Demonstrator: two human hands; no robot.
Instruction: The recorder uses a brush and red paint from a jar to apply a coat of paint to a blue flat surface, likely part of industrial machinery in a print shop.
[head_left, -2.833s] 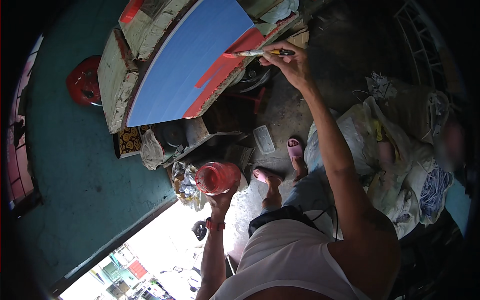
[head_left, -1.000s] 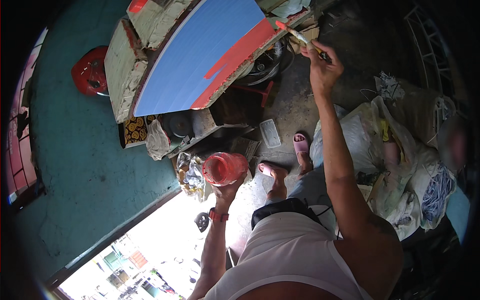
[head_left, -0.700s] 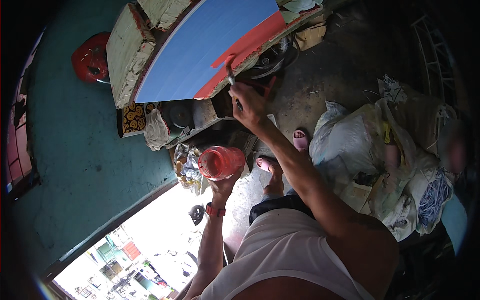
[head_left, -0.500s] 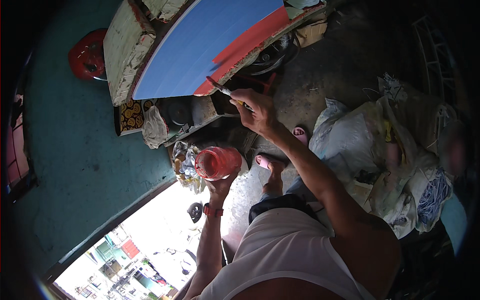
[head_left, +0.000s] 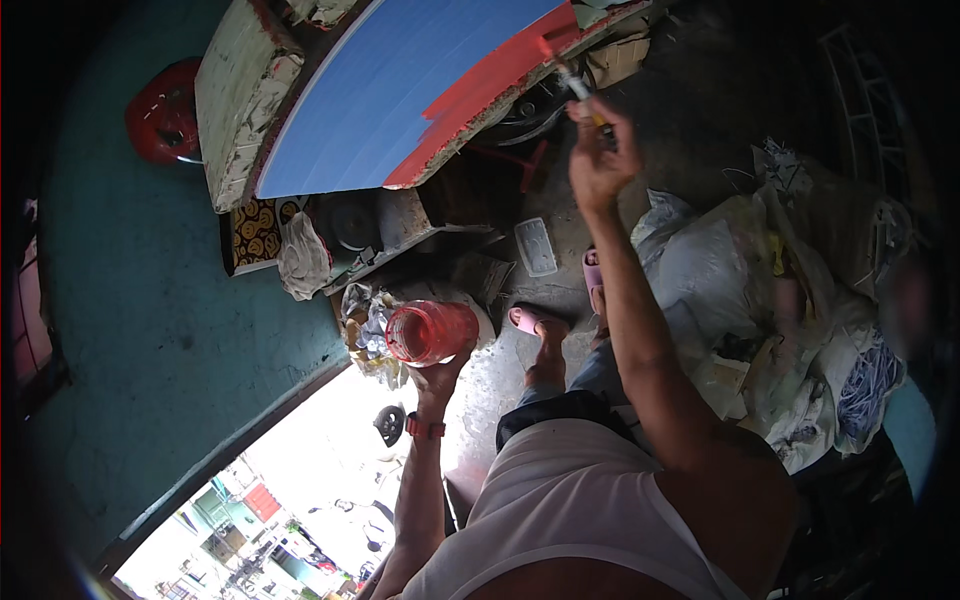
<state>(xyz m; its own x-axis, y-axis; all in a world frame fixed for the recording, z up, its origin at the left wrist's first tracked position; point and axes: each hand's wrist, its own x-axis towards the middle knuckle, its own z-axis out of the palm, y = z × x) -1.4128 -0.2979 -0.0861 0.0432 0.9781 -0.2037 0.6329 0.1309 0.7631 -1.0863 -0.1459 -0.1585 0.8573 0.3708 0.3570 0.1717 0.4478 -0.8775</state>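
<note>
My left hand (head_left: 437,378) is wrapped round a clear jar (head_left: 430,333) smeared inside with red paint, held tilted with its mouth toward the left. In my right hand (head_left: 604,160) is a paintbrush (head_left: 574,82), its red bristles at the near edge of a flat panel (head_left: 390,90), toward the panel's far right end. Most of the panel is blue. A red painted band (head_left: 480,88) runs along its near edge, with an uneven border against the blue. The brush and right fingers are slightly blurred.
Bulging plastic sacks (head_left: 715,260) fill the right side. Below the panel stand a low shelf (head_left: 400,235) and a clear plastic tray (head_left: 536,247) on the floor. A red helmet (head_left: 165,112) hangs by the green wall (head_left: 150,300). A bright doorway (head_left: 330,450) opens at lower left.
My right hand has moved the brush right and away along the panel's edge, from its near left end toward the far right. The floor tray has come into view. My left hand barely moved.
</note>
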